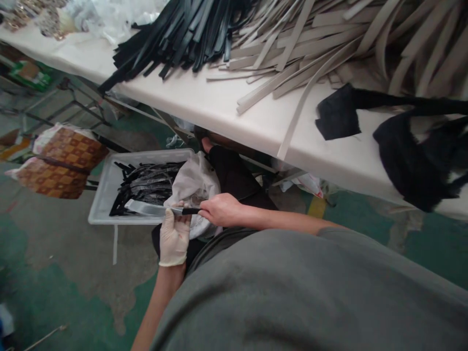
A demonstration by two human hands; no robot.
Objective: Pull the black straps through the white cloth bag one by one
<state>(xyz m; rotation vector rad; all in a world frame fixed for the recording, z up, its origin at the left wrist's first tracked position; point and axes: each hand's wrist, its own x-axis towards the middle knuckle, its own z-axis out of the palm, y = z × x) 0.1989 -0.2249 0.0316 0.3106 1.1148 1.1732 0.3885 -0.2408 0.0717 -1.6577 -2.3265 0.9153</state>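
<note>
My left hand, in a thin whitish glove, is closed around the middle of a flat strip. The strip's pale, shiny end reaches left over a white plastic bin, and its other end is black. My bare right hand pinches the black end, fingers pressed together. Many black strips lie heaped in the bin. A whitish cloth or bag hangs over the bin's right side, beside both hands and near my lap.
A pale-covered table runs along the top, bearing dark strips, beige strips, black fabric pieces and clear plastic bags. One beige strip hangs over its edge. A chair with a checkered cushion stands left of the bin.
</note>
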